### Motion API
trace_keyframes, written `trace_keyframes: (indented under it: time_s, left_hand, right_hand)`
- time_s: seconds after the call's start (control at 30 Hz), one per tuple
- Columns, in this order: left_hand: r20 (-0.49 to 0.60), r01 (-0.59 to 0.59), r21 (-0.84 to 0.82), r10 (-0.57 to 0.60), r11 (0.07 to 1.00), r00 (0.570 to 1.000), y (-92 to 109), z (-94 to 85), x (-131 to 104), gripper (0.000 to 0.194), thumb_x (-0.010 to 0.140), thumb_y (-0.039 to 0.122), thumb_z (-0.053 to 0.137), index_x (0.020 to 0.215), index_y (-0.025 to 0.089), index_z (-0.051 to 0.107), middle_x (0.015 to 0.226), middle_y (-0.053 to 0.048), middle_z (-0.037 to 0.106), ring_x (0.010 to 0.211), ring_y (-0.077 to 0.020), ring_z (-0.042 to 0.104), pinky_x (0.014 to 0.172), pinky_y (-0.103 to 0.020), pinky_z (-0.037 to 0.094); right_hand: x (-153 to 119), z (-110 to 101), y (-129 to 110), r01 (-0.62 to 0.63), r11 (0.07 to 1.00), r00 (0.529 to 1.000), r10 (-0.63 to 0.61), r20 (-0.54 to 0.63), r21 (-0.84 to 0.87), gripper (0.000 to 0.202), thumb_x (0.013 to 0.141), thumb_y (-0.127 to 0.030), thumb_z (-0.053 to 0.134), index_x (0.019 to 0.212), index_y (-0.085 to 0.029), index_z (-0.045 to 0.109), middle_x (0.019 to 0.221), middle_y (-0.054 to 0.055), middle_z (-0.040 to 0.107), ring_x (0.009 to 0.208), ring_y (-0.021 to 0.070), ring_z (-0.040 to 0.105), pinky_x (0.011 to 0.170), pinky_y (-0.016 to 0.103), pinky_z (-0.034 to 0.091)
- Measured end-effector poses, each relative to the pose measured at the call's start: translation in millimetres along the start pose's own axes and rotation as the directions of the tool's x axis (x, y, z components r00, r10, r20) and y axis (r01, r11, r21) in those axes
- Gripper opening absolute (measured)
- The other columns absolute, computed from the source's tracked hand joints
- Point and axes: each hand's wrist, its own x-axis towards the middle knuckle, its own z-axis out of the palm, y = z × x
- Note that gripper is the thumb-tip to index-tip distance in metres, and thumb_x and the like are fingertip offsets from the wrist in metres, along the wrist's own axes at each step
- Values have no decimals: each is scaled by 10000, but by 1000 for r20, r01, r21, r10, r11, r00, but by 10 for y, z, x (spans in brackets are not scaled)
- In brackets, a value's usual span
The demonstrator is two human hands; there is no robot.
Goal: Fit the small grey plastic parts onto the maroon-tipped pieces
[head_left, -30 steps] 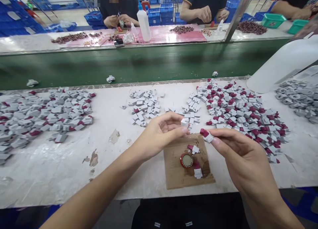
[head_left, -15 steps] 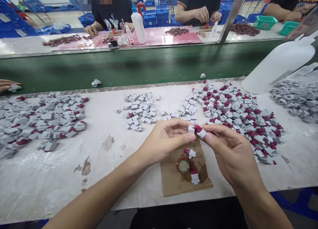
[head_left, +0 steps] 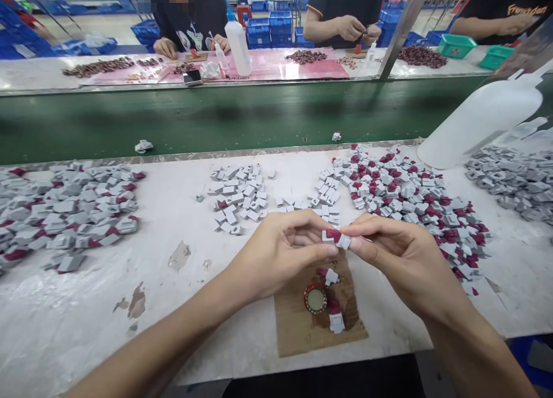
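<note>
My left hand (head_left: 280, 257) pinches a small light-grey plastic block (head_left: 326, 237) between thumb and fingers. My right hand (head_left: 395, 257) grips a small maroon-and-grey plastic piece (head_left: 344, 241) by its grey end. The maroon part lies against the grey block; whether it sits inside is hard to see. Under my hands is a piece of brown cardboard (head_left: 294, 332) with a wet dark patch. On it rest an upturned bottle cap (head_left: 315, 299), a maroon-and-grey piece (head_left: 332, 277) behind it, and another such piece (head_left: 336, 322) in front.
Grey blocks (head_left: 239, 193) lie in a loose heap beyond my hands. Piles of grey-and-maroon pieces (head_left: 401, 196) spread right and left. A large white bottle (head_left: 479, 116) leans at the right. A green conveyor belt (head_left: 224, 118) runs behind, with co-workers seated across it.
Both hands have come slightly lower, and the maroon piece has turned more level against the grey block. A hand at the far left edge has left the view.
</note>
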Motion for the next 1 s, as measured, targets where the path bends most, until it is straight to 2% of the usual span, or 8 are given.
trace_keyframes:
  time_s: [0.13,0.23,0.37,0.57,0.7,0.83,0.9,1.0]
  left_hand:
    - [12,-73,209,73,975,997,68,-236,302,118,929,283,862,1019,211,834,992,-45,863,904,-213,820,826,-335,646]
    - [-154,-31,467,116,884,981,110,-558,712,133,942,298,842,1041,210,834,1046,-74,853,913,-236,785,808,-372,616]
    - [-546,238,613,187,753,817,161,-1063,1295,91,897,151,812,969,198,784,1076,-121,819,1011,-290,753,913,-427,589]
    - [-685,403,579,155,709,712,152,-1618,1726,118,869,113,781,877,200,702,1061,-187,786,1067,-372,736,985,-536,561]
    - [-718,462,566,131,683,684,94,-1752,1733,125,853,94,776,919,179,713,1094,-221,782,1171,-432,717,1040,-574,545]
    - [-727,448,598,213,665,653,119,-1517,1504,350,879,125,765,1226,139,721,1425,-277,681,1447,-491,552,1178,-632,457]
    - [-634,304,667,303,680,712,174,-1248,1279,427,939,174,734,1363,206,695,1521,-191,650,1475,-402,541,1198,-554,466]
    - [-270,-207,595,436,776,858,256,-787,893,312,1051,234,633,1352,234,716,1300,-93,780,1239,-277,708,1049,-427,566]
  right_hand:
    - [397,-138,-116,-20,964,994,47,95,-264,237,948,-462,897,1108,-289,915,1109,92,876,1055,297,833,914,432,713]
    - [987,-241,-153,-1,779,998,-35,-45,-627,355,995,-363,835,1337,-268,837,1278,117,855,1147,317,811,938,459,690]
    - [1933,-230,-69,-82,507,980,-114,-161,-858,363,1027,-167,732,1383,-192,792,1248,140,851,1141,325,798,1009,475,628]
    - [2729,-36,223,-94,463,993,-19,-116,-882,292,1056,-333,797,1312,-196,768,1405,126,762,1274,312,734,1109,548,596]
    - [2744,-19,199,-64,561,996,-10,-84,-825,235,1066,-327,781,1252,-183,766,1349,114,769,1210,287,749,1058,518,623]
    - [2353,-5,-18,13,748,999,-41,-27,-664,115,1025,-164,671,1115,-189,738,1078,116,838,1032,270,808,947,426,638]
    - [2030,27,-107,43,829,999,-41,16,-558,145,1046,-207,600,1168,-219,676,1016,91,850,955,244,835,877,394,660]
    - [1525,65,-156,55,959,996,-35,76,-279,133,1038,-316,658,1143,-244,619,957,61,849,906,233,848,859,403,680]
